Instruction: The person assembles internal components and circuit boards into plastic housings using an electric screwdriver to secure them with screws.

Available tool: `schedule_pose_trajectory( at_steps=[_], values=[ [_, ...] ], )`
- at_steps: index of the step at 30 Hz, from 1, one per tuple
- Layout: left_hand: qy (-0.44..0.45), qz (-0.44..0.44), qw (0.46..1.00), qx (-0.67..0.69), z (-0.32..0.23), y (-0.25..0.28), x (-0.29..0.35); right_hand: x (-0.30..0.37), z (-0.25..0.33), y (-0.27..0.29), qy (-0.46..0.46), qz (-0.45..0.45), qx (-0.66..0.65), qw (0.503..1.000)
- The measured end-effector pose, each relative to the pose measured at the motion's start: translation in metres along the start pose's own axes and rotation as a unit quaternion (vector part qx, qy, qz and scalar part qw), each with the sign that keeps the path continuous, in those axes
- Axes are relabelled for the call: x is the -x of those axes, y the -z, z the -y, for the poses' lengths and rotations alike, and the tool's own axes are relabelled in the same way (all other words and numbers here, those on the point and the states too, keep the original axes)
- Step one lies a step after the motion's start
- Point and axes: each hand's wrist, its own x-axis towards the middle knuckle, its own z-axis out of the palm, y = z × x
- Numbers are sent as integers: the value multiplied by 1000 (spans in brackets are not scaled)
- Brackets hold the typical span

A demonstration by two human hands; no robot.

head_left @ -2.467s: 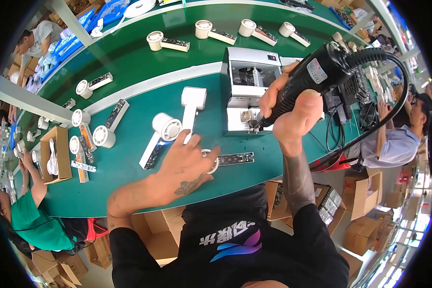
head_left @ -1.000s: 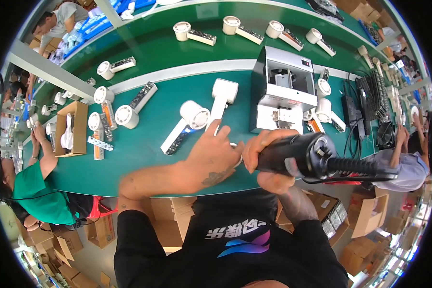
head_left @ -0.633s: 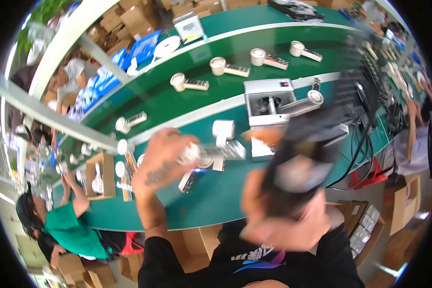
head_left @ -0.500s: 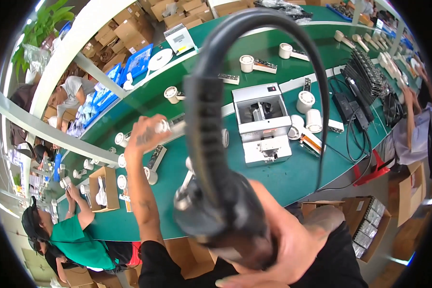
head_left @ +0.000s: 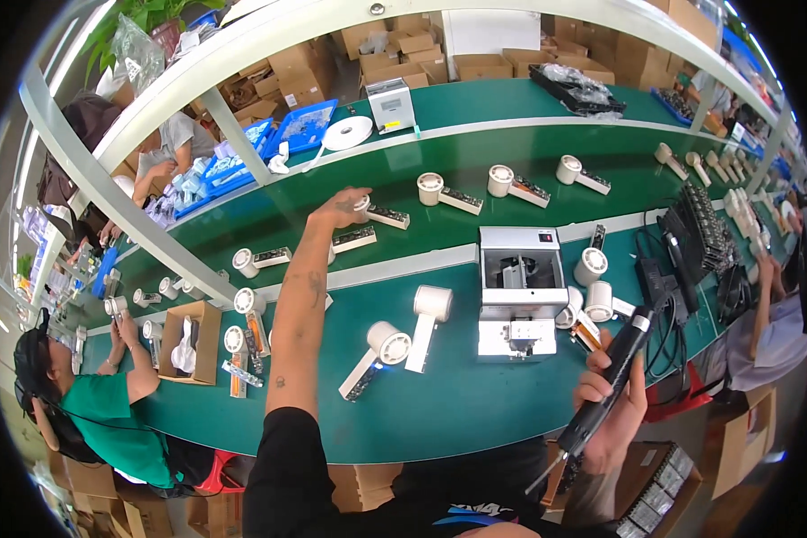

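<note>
My left hand point(head_left: 339, 208) reaches across to the far green strip. Its fingers close around the round head of a white hair dryer point(head_left: 390, 218), whose opened handle shows a circuit board; my fingertips are partly hidden. At the lower right, my right hand point(head_left: 614, 408) grips a black electric screwdriver point(head_left: 608, 381), its thin bit slanting down to the left. On the green table between my arms lie two more hair dryers, one with an open handle point(head_left: 388, 342) and one with a pale handle point(head_left: 433, 303). A grey-white screw feeder point(head_left: 520, 291) stands right of them.
Several dryers lie along the far strip, one at its middle point(head_left: 516, 185). A cardboard box point(head_left: 211, 359) sits left, near a co-worker in green point(head_left: 121, 430). Black cables and an adapter point(head_left: 659, 287) lie right, beside stacked dark trays point(head_left: 699, 229). A metal frame post point(head_left: 170, 255) crosses the left.
The screwdriver has moved from close in front of the view down to the right, with my right hand around it. My left hand has reached farther away, onto the far strip.
</note>
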Motion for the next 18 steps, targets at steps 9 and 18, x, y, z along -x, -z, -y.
schedule_pose_trajectory(
  at_steps=[9,18],
  values=[
    [-153,-119,979,-57,-126,71,160,-31,-7,-14,219,182,290,914],
    [-193,36,977,-87,-260,-24,295,-107,-56,-41,326,311,530,718]
  ],
)
